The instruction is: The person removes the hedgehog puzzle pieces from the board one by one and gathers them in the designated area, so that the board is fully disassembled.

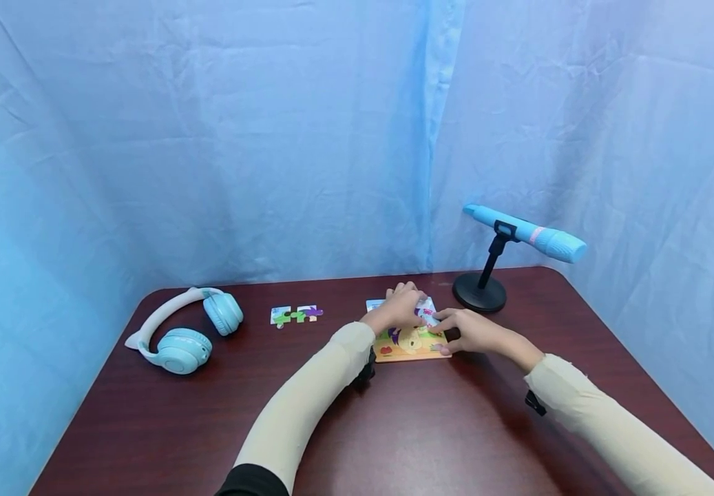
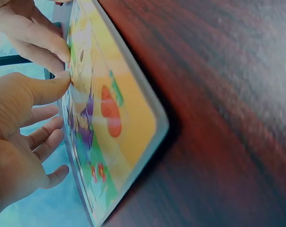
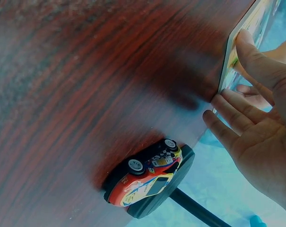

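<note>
A flat jigsaw puzzle board with a bright cartoon picture lies on the brown table. Over its upper part is my left hand, thumb tip touching the picture and the other fingers spread loosely, as the left wrist view shows. From the right side, my right hand reaches onto the board. Its thumb rests on the picture near the edge, while its other fingers stretch out along the board's side. The hands cover much of the picture, so whether a loose piece lies under the fingertips is hidden.
Joined loose puzzle pieces lie left of the board. Cat-ear headphones rest at the far left. A blue microphone sits on a black stand at the back right. Beside the stand's base is a toy car.
</note>
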Demonstrator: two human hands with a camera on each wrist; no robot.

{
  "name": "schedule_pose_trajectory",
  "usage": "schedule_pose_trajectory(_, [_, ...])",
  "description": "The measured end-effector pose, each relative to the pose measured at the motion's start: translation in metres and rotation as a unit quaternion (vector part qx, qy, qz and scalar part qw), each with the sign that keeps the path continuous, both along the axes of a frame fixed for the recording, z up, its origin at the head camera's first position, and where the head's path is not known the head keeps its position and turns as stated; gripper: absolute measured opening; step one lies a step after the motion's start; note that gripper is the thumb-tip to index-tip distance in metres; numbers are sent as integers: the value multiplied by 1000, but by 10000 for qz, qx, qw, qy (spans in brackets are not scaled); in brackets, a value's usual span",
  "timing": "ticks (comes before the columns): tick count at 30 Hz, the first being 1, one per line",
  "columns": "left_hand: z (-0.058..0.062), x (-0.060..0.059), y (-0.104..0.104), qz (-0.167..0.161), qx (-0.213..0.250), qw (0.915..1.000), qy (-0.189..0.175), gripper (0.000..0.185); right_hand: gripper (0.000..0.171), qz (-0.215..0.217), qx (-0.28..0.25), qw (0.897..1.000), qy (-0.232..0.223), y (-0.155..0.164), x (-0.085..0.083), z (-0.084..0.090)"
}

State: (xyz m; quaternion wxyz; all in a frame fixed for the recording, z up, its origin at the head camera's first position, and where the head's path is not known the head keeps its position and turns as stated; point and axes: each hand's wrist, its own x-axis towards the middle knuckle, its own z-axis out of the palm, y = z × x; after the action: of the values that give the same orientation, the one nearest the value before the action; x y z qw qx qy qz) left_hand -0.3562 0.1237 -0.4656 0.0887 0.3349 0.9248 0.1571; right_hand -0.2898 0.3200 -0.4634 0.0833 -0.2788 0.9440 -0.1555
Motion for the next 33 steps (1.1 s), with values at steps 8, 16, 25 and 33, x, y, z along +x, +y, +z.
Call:
schedule_pose_trajectory(8, [4, -4, -9, 57, -85, 9999, 30, 53, 47, -49, 41, 10000, -63, 0, 0, -1])
schedule_pose_trajectory(16, [3, -8, -12, 6, 72, 10000, 1, 50, 50, -148, 8, 9998, -164, 2, 1, -2])
schedule_pose_trajectory(25, [0, -12, -10, -25, 159, 9998, -109, 51, 52, -231, -13, 9995, -214, -1, 5, -1])
schedule_pose_trajectory(33, [4, -11, -11, 54, 307, 9984, -465, 53, 53, -386, 26, 9988, -311, -2, 5, 1])
